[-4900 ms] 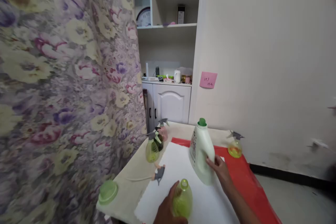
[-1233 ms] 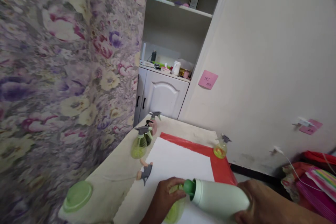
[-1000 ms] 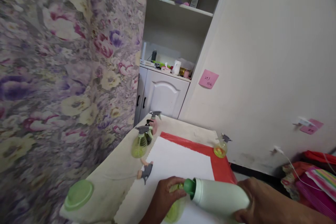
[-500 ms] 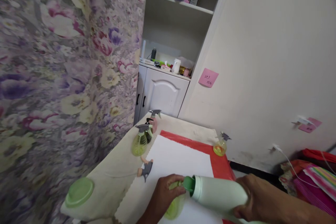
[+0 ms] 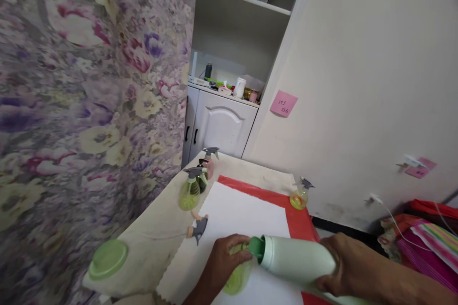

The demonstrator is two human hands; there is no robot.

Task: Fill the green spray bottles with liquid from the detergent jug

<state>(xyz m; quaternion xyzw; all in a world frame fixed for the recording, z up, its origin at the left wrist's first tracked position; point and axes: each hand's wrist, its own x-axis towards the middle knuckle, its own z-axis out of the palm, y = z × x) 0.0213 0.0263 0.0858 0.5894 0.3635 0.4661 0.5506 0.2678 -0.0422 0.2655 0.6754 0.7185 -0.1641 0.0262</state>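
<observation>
My left hand [image 5: 223, 259] is closed around the neck of a yellow-green see-through spray bottle [image 5: 236, 281] that has no sprayer on it. My right hand [image 5: 339, 264] grips a pale green bottle [image 5: 295, 256] by its base and holds it tipped nearly level. Its green inner spout [image 5: 256, 247] meets the spray bottle's mouth beside my left fingertips; whether liquid flows cannot be made out. Left of my left hand lies a loose grey and peach trigger sprayer [image 5: 198, 228] with its thin tube. A round green lid [image 5: 108, 259] rests at the table's near left corner.
Several spray bottles, including a yellow-green one [image 5: 189, 194], stand along the table's left edge. Another spray bottle [image 5: 299, 197] is at the right. White paper [image 5: 246, 207] covers part of a red sheet [image 5: 298, 226]. A floral curtain [image 5: 89, 119] hangs close on the left.
Both hands keep their grips, with the pale green bottle still tipped at the spray bottle's mouth. The view has shifted very slightly.
</observation>
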